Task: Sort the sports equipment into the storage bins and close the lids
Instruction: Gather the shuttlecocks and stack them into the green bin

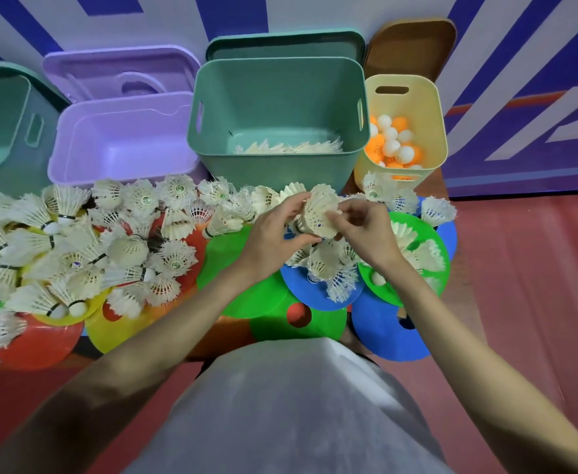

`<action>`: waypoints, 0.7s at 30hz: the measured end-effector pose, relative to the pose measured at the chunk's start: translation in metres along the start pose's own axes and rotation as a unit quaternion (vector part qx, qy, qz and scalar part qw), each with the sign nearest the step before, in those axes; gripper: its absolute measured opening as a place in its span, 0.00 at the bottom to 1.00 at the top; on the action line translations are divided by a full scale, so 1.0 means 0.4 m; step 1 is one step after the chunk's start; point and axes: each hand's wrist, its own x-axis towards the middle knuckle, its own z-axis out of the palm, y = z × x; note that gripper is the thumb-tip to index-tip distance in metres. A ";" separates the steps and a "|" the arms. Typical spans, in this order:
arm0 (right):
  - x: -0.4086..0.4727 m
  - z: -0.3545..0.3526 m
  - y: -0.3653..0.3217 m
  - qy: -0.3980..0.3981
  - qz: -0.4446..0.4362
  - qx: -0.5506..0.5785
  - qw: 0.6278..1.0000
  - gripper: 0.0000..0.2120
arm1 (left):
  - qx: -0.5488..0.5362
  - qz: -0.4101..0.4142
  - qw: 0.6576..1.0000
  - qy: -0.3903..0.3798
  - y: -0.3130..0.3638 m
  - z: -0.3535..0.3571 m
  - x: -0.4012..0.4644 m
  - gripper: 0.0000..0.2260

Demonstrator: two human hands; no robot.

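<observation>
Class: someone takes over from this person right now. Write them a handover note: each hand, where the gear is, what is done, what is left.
Left hand and right hand: both hold a bunch of shuttlecocks in front of the green bin.
Done: some shuttlecocks lie in the green bin; the yellow bin holds ping-pong balls.
Left: many loose shuttlecocks lie on the flat cones. The purple bin looks empty. All lids are off; the purple lid leans behind its bin.
</observation>
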 end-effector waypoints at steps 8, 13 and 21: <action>-0.089 0.022 0.055 -0.066 -0.038 -0.178 0.981 0.04 | -0.035 -0.100 0.991 0.081 -0.038 -0.015 -0.084 0.30; -0.131 0.044 0.101 -0.157 -0.065 -0.371 0.913 0.12 | -0.037 -0.138 0.985 0.095 -0.073 -0.035 -0.122 0.39; -0.166 0.053 0.070 -0.031 -0.102 -0.344 0.933 0.05 | 0.001 -0.131 0.985 0.114 -0.089 -0.036 -0.156 0.28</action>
